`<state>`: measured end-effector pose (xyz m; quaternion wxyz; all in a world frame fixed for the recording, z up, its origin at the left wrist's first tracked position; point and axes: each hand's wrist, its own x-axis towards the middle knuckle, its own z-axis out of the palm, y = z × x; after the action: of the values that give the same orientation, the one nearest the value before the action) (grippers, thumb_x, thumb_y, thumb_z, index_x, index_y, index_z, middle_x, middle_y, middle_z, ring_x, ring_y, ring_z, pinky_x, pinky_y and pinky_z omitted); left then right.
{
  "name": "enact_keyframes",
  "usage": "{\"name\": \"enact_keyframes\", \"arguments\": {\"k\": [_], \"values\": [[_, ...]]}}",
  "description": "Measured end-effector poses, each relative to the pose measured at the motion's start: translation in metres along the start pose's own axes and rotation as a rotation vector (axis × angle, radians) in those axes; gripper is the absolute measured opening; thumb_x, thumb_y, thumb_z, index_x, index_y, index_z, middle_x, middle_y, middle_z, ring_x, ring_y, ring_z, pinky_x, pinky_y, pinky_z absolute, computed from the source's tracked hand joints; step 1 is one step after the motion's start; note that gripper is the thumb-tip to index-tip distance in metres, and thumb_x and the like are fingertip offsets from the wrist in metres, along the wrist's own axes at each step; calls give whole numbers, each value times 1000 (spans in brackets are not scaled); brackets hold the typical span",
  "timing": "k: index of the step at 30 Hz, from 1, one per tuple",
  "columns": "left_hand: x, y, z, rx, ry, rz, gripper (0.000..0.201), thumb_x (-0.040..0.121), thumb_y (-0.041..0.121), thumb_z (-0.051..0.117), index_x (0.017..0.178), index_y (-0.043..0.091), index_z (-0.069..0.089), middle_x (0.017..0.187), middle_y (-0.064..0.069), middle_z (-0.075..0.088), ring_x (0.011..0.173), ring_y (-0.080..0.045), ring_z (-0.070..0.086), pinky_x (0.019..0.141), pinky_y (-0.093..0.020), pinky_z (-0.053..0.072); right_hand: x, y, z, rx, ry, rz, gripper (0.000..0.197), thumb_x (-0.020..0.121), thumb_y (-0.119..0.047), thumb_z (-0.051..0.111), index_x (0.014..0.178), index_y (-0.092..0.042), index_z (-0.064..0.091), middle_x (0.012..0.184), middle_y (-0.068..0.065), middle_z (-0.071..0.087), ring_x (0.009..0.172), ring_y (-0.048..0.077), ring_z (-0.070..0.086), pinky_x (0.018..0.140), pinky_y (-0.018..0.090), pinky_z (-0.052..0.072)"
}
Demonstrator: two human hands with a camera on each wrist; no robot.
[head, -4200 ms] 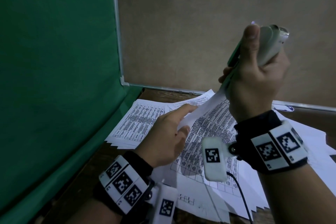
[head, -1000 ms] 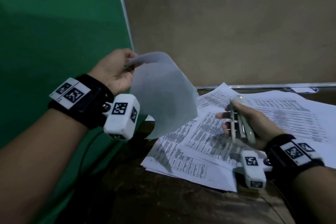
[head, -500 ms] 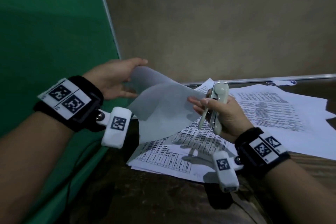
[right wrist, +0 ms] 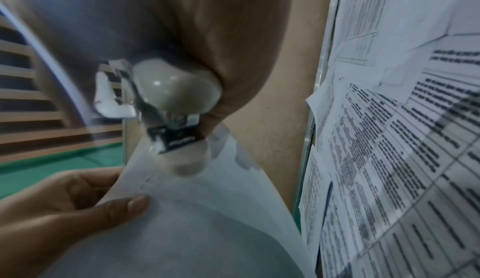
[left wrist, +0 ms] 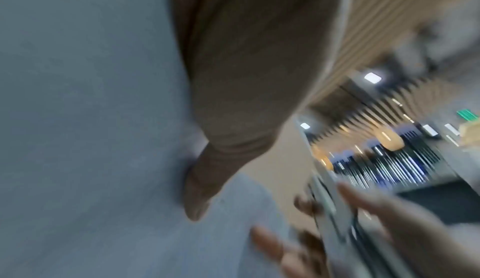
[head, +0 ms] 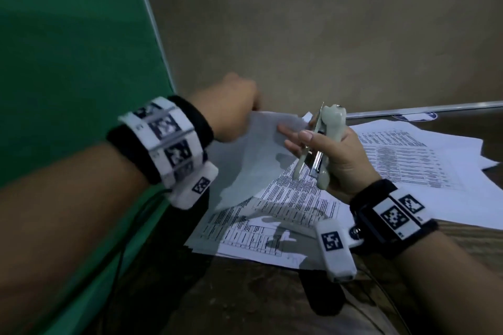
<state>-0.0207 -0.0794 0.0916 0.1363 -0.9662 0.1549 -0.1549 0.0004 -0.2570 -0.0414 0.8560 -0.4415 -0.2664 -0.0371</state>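
Right now you are lining up a staple. Your left hand (head: 231,109) pinches the far edge of the plain sheet (head: 251,162), thumb on its face, and holds it in the air above the back left corner of the tabletop (head: 245,302). Your right hand (head: 349,164) is wrapped round the pale stapler (head: 332,120), which stands upright, with two fingers stretched out to touch the sheet's near edge. The sheet's corner sits right at the stapler's mouth, but the blur hides whether it lies between the two arms. Printed pages (head: 408,163) lie fanned out beneath, along the back edge. Next, I'd judge, you need to slide that corner fully into the mouth, hold the paper flat with the left hand, then squeeze. A curled corner could take the staple crooked.
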Motion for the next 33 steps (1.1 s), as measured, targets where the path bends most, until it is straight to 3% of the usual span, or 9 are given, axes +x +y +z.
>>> {"name": "enact_keyframes", "arguments": {"k": [3, 10, 13, 17, 20, 23, 28, 30, 33], "values": [[3, -27, -25, -135, -24, -9, 21, 92, 13, 66, 109, 16, 78, 101, -11, 74, 91, -31, 65, 73, -29, 42, 5, -4, 4, -9, 189, -119, 67, 74, -22, 84, 128, 0, 51, 98, 3, 75, 105, 38, 72, 93, 51, 60], [-4, -90, -73, -687, 208, -294, 19, 103, 24, 61, 93, 13, 73, 86, -7, 71, 66, -23, 63, 64, -28, 49, 7, -8, 3, -167, 350, -299, 31, 90, -31, 70, 108, -17, 49, 86, 1, 66, 71, 26, 70, 74, 49, 60], [-3, -97, -42, -911, 229, -270, 16, 102, 12, 61, 113, 9, 72, 99, -6, 75, 79, -15, 69, 67, -22, 54, 3, -12, 3, -325, 281, -312, 36, 94, -32, 67, 113, -10, 46, 84, 5, 63, 68, 27, 67, 65, 46, 59], [-6, -81, 48, -1141, 87, -213, 23, 100, -2, 58, 117, 9, 67, 83, 16, 78, 77, -3, 73, 81, -22, 57, 1, -11, 1, -543, 140, -118, 25, 98, -18, 67, 113, -14, 47, 77, 13, 64, 62, 31, 63, 53, 35, 52], [-8, -61, 103, -1191, -27, -153, 22, 100, 0, 61, 118, 7, 71, 106, -1, 80, 97, -21, 75, 95, -39, 59, 1, -9, -3, -661, 59, 193, 18, 102, -24, 63, 112, -21, 49, 76, 13, 68, 61, 32, 61, 55, 43, 47], [-5, -44, 127, -1193, -131, -71, 22, 102, 6, 60, 120, 7, 72, 110, -9, 80, 101, -30, 76, 97, -50, 58, -2, -8, -10, -784, -48, 440, 15, 103, -31, 51, 114, -21, 51, 81, 13, 71, 64, 26, 64, 63, 43, 46], [0, -33, 150, -1156, -128, 9, 16, 101, 23, 61, 109, 21, 75, 102, -7, 80, 98, -39, 74, 96, -56, 55, -3, 0, -11, -995, -131, 421, 15, 100, -36, 63, 111, -28, 59, 79, 5, 73, 63, 20, 66, 48, 27, 46], [-2, -30, 159, -1085, -40, -12, 20, 95, 32, 60, 104, 20, 73, 97, -15, 77, 91, -44, 71, 88, -57, 57, -2, -2, -10, -1017, -137, 410, 17, 96, -36, 68, 111, -32, 62, 83, 6, 75, 63, 20, 66, 49, 28, 47], [-8, -42, 168, -979, 183, -99, 16, 95, 21, 59, 97, 11, 71, 90, -17, 75, 83, -39, 69, 75, -47, 56, -1, -13, -10, -996, -124, 377, 18, 93, -27, 73, 110, -33, 67, 82, 6, 75, 64, 20, 66, 52, 34, 47]]}}
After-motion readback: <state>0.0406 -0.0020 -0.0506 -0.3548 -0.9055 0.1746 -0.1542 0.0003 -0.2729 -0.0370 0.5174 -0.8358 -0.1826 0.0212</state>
